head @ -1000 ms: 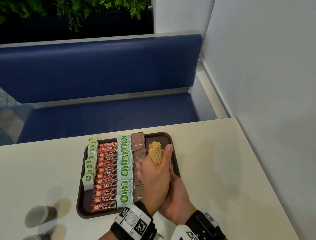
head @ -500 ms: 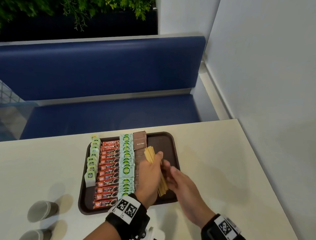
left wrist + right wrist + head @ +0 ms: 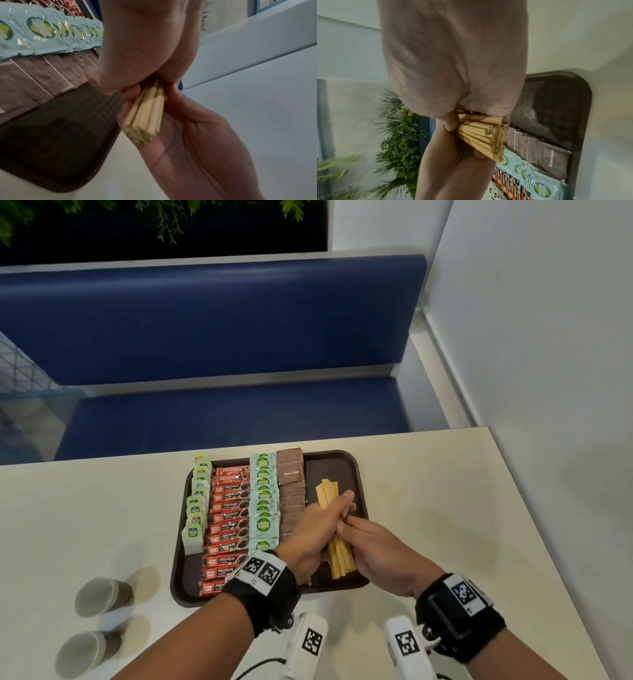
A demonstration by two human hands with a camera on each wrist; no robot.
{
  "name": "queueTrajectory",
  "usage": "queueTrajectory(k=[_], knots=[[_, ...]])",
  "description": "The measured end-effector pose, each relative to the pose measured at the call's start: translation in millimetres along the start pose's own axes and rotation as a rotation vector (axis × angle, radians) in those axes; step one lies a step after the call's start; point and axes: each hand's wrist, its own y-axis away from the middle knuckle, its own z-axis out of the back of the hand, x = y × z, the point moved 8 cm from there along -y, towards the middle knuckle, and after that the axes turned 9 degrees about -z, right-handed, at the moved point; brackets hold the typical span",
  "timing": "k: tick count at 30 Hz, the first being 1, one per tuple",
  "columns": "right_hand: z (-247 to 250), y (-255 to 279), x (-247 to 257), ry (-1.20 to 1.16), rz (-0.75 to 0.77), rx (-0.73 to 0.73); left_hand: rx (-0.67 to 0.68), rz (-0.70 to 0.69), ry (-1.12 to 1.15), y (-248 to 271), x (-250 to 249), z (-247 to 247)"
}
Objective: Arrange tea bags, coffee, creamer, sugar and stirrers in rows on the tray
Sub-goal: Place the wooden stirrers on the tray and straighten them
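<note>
While hovering over the bare right strip of the brown tray (image 3: pixel 362 484), left hand (image 3: pixel 317 534) clenching mid-length, right hand (image 3: pixel 383 553) pinching alongside, a bundle of wooden stirrers (image 3: pixel 334 529): light, stiff, smooth, judged liable to fan apart unless gripped around the middle.

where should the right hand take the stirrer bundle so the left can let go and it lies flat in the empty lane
Probably the near half of the stirrer bundle, pinched across its width from the right. The left hand already wraps the middle, the sugar packets crowd the left side, and the sticks fan loose at both ends, so the right hand should squeeze them together.
</note>
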Motion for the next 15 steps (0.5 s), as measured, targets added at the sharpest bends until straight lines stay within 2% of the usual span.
queueTrajectory(k=[5, 10, 12, 15], knots=[[-3, -7, -5, -0.112, -0.031, 0.059, 0.136, 0.098, 0.024, -3, 8, 3], [-7, -16, -14, -0.091, -0.045, 0.051, 0.147, 0.148, 0.048, -9, 19, 8], [-5, -21, -19, -0.065, -0.041, 0.05, 0.137, 0.129, 0.067, -11, 22, 11], [7, -30, -28, -0.011, -0.04, 0.0, 0.069, 0.028, 0.062, -13, 18, 24]])
